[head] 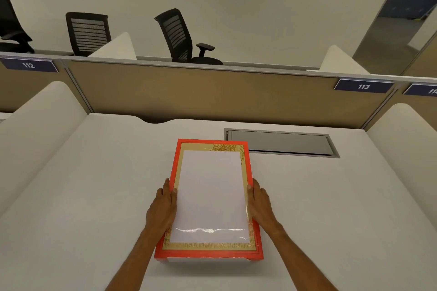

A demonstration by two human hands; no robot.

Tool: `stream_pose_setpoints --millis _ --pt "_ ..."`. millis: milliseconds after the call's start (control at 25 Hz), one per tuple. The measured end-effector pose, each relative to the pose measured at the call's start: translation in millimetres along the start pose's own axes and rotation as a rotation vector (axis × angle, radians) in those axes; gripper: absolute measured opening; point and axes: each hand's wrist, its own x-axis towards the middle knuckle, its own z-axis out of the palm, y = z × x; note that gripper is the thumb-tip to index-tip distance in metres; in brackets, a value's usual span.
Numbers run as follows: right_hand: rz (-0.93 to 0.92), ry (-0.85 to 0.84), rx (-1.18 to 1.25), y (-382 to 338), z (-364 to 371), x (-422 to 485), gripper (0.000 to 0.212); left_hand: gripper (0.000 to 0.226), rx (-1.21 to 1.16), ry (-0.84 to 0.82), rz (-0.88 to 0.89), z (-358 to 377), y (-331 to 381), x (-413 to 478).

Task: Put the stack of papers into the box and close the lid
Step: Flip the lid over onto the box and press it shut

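Note:
A flat red box (174, 173) lies on the white desk in front of me, long side pointing away. Its red lid (248, 168) has a gold inner border and a clear shiny window. The white stack of papers (210, 194) shows through that window. The lid lies down over the box, and a pale strip of the base shows under its near edge. My left hand (163, 203) grips the lid's left side, thumb on top. My right hand (260, 201) grips the right side the same way.
The white desk (94, 184) has curved white side dividers (40, 125) left and right. A grey cable hatch (281, 142) sits just beyond the box to the right. A tan partition (201, 94) closes the back, with black office chairs (179, 35) behind it.

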Motion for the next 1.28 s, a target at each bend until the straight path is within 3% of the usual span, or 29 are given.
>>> stream_pose_setpoints --millis 80,160,240,400,600,1280 --pt "0.020 0.004 -0.044 -1 0 -2 0.057 0.066 0.071 0.008 -0.016 -2 2 0" --pt "-0.022 0.098 -0.192 -7 2 -4 0.063 0.073 0.224 0.124 0.021 -3 7 -1" --pt "-0.168 0.200 -0.342 -19 5 -6 0.070 0.076 0.284 0.243 0.153 -2 15 2" --pt "-0.306 0.165 -0.444 -34 18 -4 0.075 0.084 0.292 0.197 0.437 7 34 9" --pt "-0.254 0.079 -0.476 -27 31 -4 0.074 0.099 0.285 0.073 0.421 23 26 13" --pt "-0.255 0.087 -0.560 -18 40 -6 0.078 0.093 0.347 0.082 0.380 36 20 16"
